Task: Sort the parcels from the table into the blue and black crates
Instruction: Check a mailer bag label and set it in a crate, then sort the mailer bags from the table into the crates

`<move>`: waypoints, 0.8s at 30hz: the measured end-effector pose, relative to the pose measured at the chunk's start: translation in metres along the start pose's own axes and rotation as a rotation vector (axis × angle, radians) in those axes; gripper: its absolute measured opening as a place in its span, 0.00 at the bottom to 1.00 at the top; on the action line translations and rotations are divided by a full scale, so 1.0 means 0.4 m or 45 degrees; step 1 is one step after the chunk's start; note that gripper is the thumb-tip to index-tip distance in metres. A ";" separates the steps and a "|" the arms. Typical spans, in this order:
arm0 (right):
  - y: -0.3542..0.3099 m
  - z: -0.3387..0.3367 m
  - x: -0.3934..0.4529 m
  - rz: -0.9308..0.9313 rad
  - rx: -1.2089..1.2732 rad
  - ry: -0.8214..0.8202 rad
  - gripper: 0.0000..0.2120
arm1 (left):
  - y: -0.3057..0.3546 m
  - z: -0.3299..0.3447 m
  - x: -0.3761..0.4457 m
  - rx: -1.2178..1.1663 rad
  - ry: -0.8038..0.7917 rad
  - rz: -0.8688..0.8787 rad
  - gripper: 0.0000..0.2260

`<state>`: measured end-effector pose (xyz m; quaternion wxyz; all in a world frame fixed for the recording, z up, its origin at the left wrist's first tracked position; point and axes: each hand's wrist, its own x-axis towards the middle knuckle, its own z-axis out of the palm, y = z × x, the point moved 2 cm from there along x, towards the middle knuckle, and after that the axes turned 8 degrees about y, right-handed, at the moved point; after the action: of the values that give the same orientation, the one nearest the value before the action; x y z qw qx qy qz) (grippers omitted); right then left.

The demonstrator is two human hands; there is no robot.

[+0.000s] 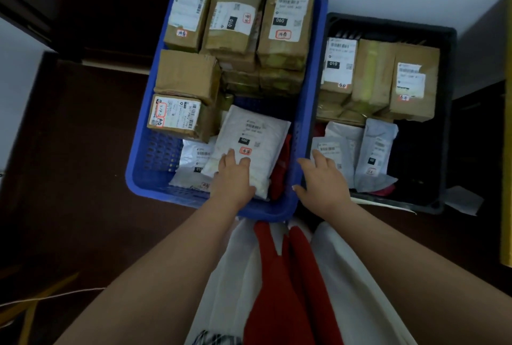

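Two hands, both over the near end of the crates. Left hand point(234, 175): fingers straight and spread, lying flat on a white mailer bag point(249, 148); nothing pinched or curled round. Right hand point(322, 178): fingers relaxed and loosely spread, over the near right wall of the blue crate point(144, 167) where it meets the black crate point(448, 123); whether it touches the wall cannot be told; it holds nothing.

Blue crate, left. Contents: brown cardboard boxes point(285, 29) stacked across the far end and down the left side, several with white labels; the white mailer bag tilted in the near part, lying on a second white bag point(191, 162); a red item point(279, 175) just beside the bag on the right. Open room: a bare patch of perforated floor at the near left corner, and a dark gap between the far boxes and the bag.

Black crate, right, touching the blue crate's side. Contents: labelled brown boxes point(412, 81) along the far end; white bags point(374, 153) in the near left part. Open room: dark bare space along the right side.

Surroundings: dark floor point(69, 178) on the left; white and red clothing point(277, 275) between the forearms.
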<state>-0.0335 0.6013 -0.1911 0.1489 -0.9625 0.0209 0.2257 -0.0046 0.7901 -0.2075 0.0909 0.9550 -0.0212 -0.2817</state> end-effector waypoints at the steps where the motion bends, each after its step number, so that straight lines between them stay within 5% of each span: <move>1: 0.008 -0.005 -0.010 0.002 0.003 0.009 0.31 | 0.012 -0.004 -0.005 -0.009 0.015 0.014 0.31; 12: 0.246 -0.115 -0.182 0.086 0.091 0.273 0.24 | 0.362 -0.029 -0.104 -0.003 0.311 0.418 0.19; 24: 0.898 -0.323 -0.690 0.557 0.132 0.762 0.24 | 1.254 0.082 -0.404 0.310 0.253 1.268 0.18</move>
<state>-0.2642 0.2128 -0.0587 0.1329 -0.9499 0.2800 -0.0407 -0.1525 0.3069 -0.0551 0.1038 0.8549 -0.4966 -0.1080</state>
